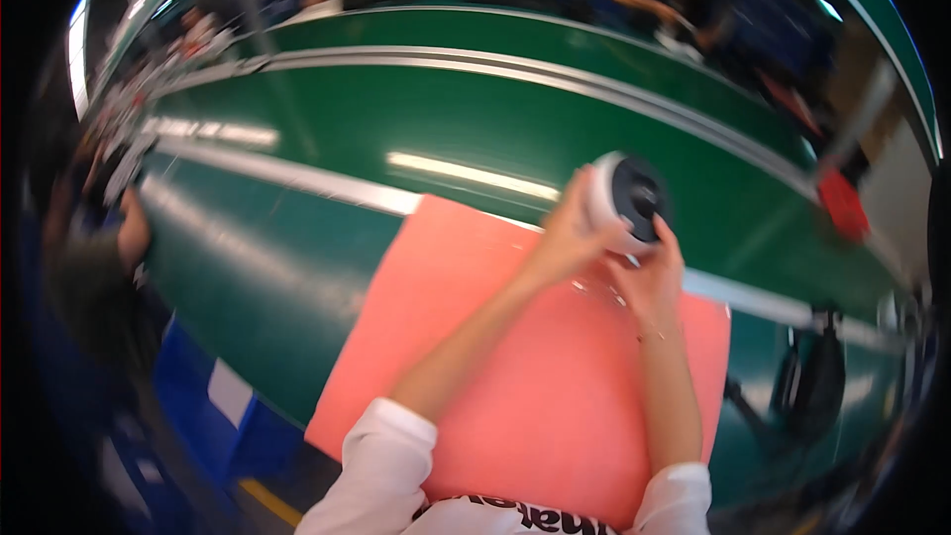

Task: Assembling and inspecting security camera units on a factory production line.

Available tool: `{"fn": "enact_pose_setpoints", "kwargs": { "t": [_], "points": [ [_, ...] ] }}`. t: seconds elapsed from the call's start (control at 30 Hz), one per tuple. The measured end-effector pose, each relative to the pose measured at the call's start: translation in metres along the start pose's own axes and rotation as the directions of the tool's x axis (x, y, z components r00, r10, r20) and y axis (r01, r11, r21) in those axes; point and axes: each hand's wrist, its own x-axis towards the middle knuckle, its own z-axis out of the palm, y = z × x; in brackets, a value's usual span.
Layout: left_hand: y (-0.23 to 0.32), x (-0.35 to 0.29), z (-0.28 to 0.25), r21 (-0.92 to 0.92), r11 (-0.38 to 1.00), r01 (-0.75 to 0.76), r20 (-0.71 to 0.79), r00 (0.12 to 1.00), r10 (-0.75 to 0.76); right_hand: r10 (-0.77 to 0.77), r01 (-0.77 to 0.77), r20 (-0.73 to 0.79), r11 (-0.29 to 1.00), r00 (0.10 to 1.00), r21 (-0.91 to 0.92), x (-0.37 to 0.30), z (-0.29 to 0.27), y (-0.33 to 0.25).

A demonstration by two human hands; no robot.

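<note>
Both my hands hold up a white round device with a dark, disc-like face [639,200], beyond the far edge of a pink mat [485,367]. My left hand [573,238] wraps around the white side of the device, thumb toward its lower rim. From below and to the right, my right hand [649,277] grips it, with fingertips against the dark face. The face is tilted up and to the right, and fine details on it are blurred. Small shiny spots show on the mat beneath the hands.
A green conveyor belt [347,104] runs behind the green workbench [267,277], divided by a pale rail [297,176]. Blue bins [203,401] stand low at left. A black object [817,376] lies right, and a red one [842,206] farther back. Several people work nearby.
</note>
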Motion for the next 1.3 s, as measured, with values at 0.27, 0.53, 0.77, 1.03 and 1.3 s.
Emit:
{"fn": "enact_pose_setpoints", "kwargs": {
  "t": [0.27, 0.53, 0.77, 1.03, 1.3],
  "points": [
    [-0.048, -0.032, 0.019, 0.403, 0.909, 0.11, 0.138, 0.974, -0.178, -0.158, 0.112, -0.144, 0.953, 0.977, -0.283, 0.092, -0.076, -0.019],
    [-0.077, -0.086, 0.019, 0.86, 0.477, -0.183, 0.24, 0.969, -0.061, 0.096, -0.138, -0.24, 0.976, 0.966, -0.167, 0.052, -0.051, -0.009],
    [-0.081, -0.083, 0.018, 0.909, 0.347, -0.231, 0.222, 0.973, 0.067, -0.257, 0.374, 0.288, 0.408, 0.922, -0.833, 0.011, -0.075, 0.039],
    [-0.068, -0.088, 0.016, 0.782, 0.596, -0.184, 0.192, 0.98, 0.051, -0.396, 0.469, 0.408, 0.067, 0.822, -0.881, -0.012, -0.055, 0.059],
    [-0.067, -0.089, 0.009, 0.802, 0.554, -0.223, 0.241, 0.97, 0.041, -0.4, 0.492, 0.425, 0.075, 0.812, -0.868, -0.017, -0.045, 0.061]
  ]
}}
